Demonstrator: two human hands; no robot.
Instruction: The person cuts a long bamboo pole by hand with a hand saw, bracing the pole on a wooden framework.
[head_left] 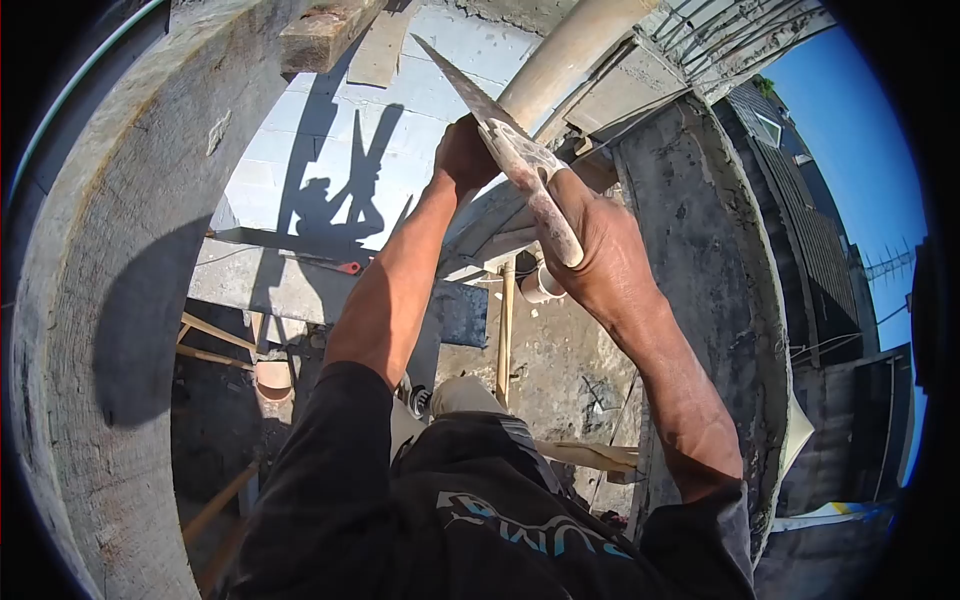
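My right hand point(605, 245) is closed around the pale, worn handle of a handsaw point(480, 100). The toothed blade slants up and away to the left, crossing over a thick round pole point(575, 55). My left hand point(463, 158) is closed at the pole, just left of the saw handle. Its fingers are partly hidden behind the saw. Both arms reach forward at about the same height.
A large concrete beam point(120, 250) curves along the left. On the right runs a rough concrete wall point(690, 240). A red-handled tool point(345, 267) lies on a ledge ahead. Well below are the ground point(570, 370), timber poles and a bucket point(273, 380).
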